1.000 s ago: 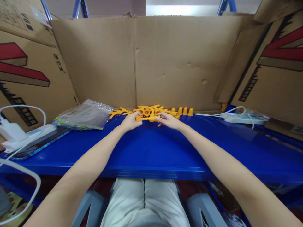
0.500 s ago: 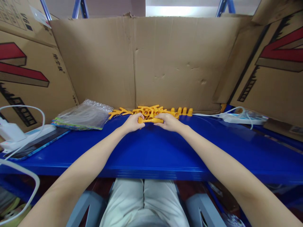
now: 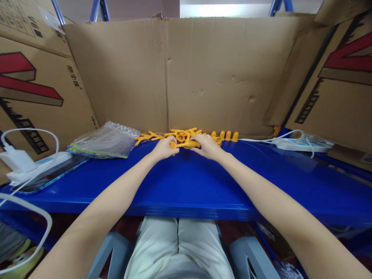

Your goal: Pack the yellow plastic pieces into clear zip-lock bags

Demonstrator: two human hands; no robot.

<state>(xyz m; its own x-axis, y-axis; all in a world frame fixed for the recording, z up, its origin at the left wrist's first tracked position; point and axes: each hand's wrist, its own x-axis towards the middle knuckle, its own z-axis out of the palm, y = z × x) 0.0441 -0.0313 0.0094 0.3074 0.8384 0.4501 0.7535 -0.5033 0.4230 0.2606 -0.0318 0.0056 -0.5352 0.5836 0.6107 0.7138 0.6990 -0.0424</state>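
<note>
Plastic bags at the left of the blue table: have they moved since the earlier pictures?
No, the plastic bags lie in the same place beside the cardboard panel.

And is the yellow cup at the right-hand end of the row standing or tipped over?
Standing: the yellow cup rests wider end down on the blue table, with its narrower end up.

Tabletop (image 3: 186,182) plain blue (pieces (image 3: 190,144) yellow-orange).
</note>
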